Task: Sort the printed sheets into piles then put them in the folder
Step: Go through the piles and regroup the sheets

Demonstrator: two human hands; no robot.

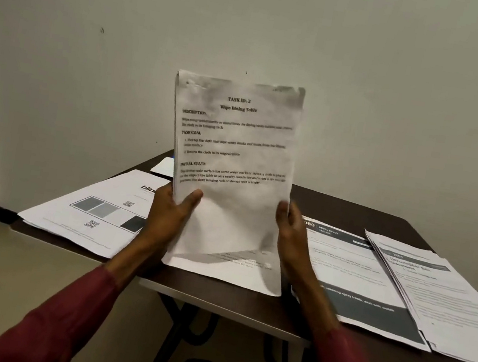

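Observation:
I hold a crumpled stack of printed sheets [233, 148] upright over the middle of the dark table [352, 211]; its front page is headed "Task ID: 2, Wipe Dining Table". My left hand [170, 213] grips the stack's lower left edge, thumb on the front. My right hand [289, 232] grips the lower right edge. Under the stack a white sheet [226, 272] lies flat. A pile with grey boxes and QR codes [92, 210] lies on the left. On the right lie a pile with dark header bands [353, 280] and a fanned pile of text pages [445, 295].
A small white sheet or booklet [165, 166] lies at the table's back left, partly hidden by the held stack. The table stands against a plain wall; its black legs [177, 327] show below the front edge. No folder is in sight.

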